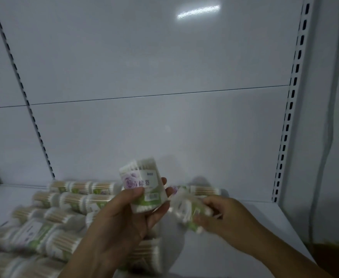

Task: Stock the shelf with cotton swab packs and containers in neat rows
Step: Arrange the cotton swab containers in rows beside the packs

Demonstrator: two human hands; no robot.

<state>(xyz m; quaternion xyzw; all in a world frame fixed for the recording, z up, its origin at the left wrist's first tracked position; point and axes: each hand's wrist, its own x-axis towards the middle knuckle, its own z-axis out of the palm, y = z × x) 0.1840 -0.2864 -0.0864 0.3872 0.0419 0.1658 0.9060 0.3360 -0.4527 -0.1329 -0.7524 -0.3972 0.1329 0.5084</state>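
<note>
Over the shelf [245, 227], my left grip [120, 217] holds one swab pack [144, 187] upright and my right grip [221, 215] pinches a second pack [186, 211] — loosely, I judge, so it could slip and knock the laid rows [70, 199] askew.

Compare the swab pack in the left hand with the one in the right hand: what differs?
The left-hand pack stands nearly upright, while the right-hand pack lies tilted toward its side. The left-hand pack shows its purple-flower label fairly sharply. The right-hand pack is blurred and its label is unreadable. The left-hand pack also sits higher in the view than the right-hand pack. Both are clear-wrapped swab bundles with green print.
</note>
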